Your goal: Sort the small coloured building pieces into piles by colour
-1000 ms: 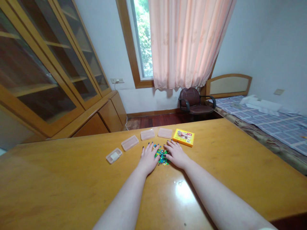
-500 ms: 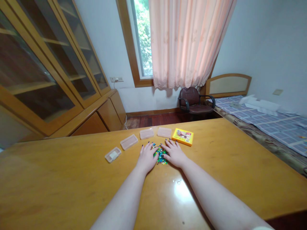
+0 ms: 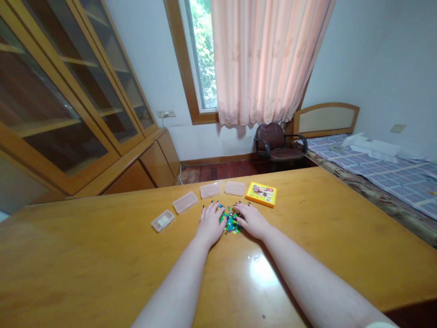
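A small heap of tiny coloured pieces (image 3: pixel 232 224), mostly green, blue and yellow, lies on the wooden table (image 3: pixel 102 255). Their exact kind is too small to make out. On the heap's left side rests my left hand (image 3: pixel 210 224), fingers spread and palm down. My right hand (image 3: pixel 251 219) borders the pile on the right, its fingers apart and slightly bent over the edge pieces. Neither hand grips anything. Parts of the heap are hidden under the fingers and thumbs.
Beyond the hands, shallow clear plastic boxes (image 3: pixel 185 202) stand in an arc, the leftmost box (image 3: pixel 163 221) with something whitish inside. A yellow box (image 3: pixel 261 194) lies to their right. Farther off are a brown armchair (image 3: pixel 275 141), a bed (image 3: pixel 375 155) and a glass-door cabinet (image 3: pixel 112 150).
My right hand has shifted slightly right, its fingers drawn in and less spread, uncovering more of the heap. My left hand stays nearly in place. The camera view has moved a little.
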A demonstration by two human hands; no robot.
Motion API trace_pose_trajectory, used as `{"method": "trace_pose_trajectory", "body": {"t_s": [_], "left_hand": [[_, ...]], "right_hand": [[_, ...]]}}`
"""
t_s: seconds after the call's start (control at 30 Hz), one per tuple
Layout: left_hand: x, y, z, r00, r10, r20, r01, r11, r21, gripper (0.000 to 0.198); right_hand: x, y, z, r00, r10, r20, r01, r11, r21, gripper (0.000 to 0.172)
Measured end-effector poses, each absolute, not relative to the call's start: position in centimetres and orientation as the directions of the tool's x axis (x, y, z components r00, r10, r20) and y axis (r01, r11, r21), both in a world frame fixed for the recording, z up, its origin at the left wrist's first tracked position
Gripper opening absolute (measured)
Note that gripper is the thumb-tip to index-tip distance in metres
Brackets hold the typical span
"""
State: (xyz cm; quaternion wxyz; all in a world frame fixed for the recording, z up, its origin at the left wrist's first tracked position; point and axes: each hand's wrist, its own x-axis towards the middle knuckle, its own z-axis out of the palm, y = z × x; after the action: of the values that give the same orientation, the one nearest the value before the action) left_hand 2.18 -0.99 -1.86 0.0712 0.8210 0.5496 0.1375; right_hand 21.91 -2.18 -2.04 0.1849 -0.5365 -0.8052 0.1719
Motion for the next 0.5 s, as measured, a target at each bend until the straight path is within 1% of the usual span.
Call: {"method": "trace_pose_trajectory", "body": {"t_s": [0.07,0.17,0.3,0.4,0.5], "left_hand": [[2.16,-1.1,-1.54,0.345,0.918,0.194,0.88,-0.388,0.274,0.033],[2.24,-1.25,-1.26,0.368,0.909,0.196,0.874,-0.41,0.26,0.029],[2.44,-1.23,-1.53,0.406,0.902,0.145,0.869,-0.43,0.244,0.034],[2.44,-1.08,-1.93,0.412,0.905,0.106,0.874,-0.425,0.237,0.04],[2.33,-0.88,-2.26,0.376,0.921,0.105,0.891,-0.39,0.233,0.046]], "right_hand": [[21.81,-2.0,-2.3,-0.387,0.918,0.086,0.805,0.382,-0.454,0.051],[21.55,-1.78,-2.61,-0.393,0.918,0.056,0.838,0.383,-0.388,0.055],[21.3,-1.77,-2.85,-0.355,0.933,0.055,0.876,0.353,-0.329,0.054],[21.36,-1.77,-3.0,-0.306,0.946,0.104,0.889,0.323,-0.325,0.052],[21.39,-1.7,-3.1,-0.267,0.954,0.138,0.895,0.298,-0.331,0.055]]}}
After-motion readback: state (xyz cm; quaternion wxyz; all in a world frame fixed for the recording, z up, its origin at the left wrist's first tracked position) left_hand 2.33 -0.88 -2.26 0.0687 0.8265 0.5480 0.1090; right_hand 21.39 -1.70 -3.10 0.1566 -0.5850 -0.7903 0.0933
